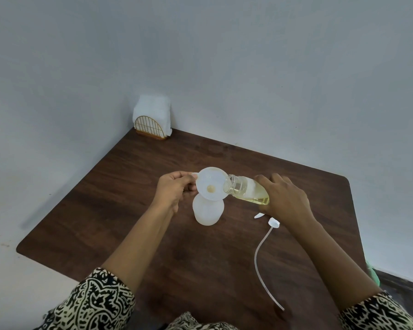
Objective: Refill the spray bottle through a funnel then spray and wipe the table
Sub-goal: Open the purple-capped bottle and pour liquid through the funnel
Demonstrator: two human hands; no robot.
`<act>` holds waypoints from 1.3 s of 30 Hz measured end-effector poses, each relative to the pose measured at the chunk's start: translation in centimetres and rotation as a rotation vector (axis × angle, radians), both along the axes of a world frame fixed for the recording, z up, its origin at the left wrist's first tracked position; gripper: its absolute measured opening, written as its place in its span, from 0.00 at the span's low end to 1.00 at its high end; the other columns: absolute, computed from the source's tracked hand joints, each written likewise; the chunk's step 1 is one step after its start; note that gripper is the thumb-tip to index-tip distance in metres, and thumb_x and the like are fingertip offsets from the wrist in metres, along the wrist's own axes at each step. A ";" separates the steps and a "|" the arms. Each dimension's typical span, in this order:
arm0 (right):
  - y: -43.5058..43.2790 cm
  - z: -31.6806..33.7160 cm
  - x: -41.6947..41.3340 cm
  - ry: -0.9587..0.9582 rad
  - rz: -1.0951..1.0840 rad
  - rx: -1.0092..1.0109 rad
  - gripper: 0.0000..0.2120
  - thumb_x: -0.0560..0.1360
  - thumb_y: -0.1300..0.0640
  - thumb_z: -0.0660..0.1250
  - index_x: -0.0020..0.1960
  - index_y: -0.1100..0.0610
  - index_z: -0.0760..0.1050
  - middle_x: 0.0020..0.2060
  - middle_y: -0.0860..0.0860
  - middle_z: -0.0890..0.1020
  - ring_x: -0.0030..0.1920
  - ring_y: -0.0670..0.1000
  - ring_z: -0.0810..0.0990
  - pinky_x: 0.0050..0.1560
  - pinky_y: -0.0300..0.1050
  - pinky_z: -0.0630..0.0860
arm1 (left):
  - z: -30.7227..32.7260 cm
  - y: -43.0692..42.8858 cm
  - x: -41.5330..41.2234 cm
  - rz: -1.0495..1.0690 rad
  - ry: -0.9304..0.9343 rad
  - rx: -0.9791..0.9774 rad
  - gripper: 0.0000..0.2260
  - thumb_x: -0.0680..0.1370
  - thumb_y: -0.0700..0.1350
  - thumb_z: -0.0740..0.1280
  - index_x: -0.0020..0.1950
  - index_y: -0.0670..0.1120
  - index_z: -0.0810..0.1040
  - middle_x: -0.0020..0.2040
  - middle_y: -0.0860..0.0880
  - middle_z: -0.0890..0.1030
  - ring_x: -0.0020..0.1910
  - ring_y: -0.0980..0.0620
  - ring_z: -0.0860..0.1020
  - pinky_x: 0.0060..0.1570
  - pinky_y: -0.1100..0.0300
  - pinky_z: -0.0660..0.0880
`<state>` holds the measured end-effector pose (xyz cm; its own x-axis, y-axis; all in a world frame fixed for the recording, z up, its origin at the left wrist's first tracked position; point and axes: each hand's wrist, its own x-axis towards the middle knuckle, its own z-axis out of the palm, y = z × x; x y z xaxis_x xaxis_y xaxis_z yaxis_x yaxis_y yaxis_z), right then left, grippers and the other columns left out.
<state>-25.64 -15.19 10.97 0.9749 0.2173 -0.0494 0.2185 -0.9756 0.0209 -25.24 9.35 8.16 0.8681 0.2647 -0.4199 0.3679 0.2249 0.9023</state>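
Note:
A white translucent spray bottle body (208,211) stands uncapped on the dark wooden table (129,210). A white funnel (211,183) sits in its neck, and my left hand (174,186) holds the funnel by its rim tab. My right hand (284,196) grips a clear bottle of pale yellow liquid (247,190), tipped sideways with its open mouth over the funnel's right edge. A little yellow liquid lies at the funnel's centre. The spray head with its long dip tube (262,256) lies on the table to the right, partly hidden under my right wrist.
A gold wire napkin holder with white napkins (153,120) stands in the far corner against the wall. The table has rounded corners, with walls behind and to the left. A green object (372,272) shows past the table's right edge.

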 end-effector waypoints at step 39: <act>0.1 0.2 0.3 -0.011 0.024 -0.023 0.30 0.71 0.46 0.71 0.69 0.43 0.62 0.58 0.48 0.72 0.60 0.51 0.72 0.39 0.43 0.69 | -0.5 0.2 0.1 -0.013 -0.005 -0.029 0.02 0.75 0.36 0.70 0.44 0.41 0.82 0.35 0.45 0.82 0.31 0.55 0.77 0.34 0.60 0.78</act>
<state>-25.30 -15.10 11.16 0.9699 0.2395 -0.0442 0.2415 -0.9693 0.0462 -25.12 9.56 7.71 0.8734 0.2410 -0.4231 0.3667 0.2462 0.8972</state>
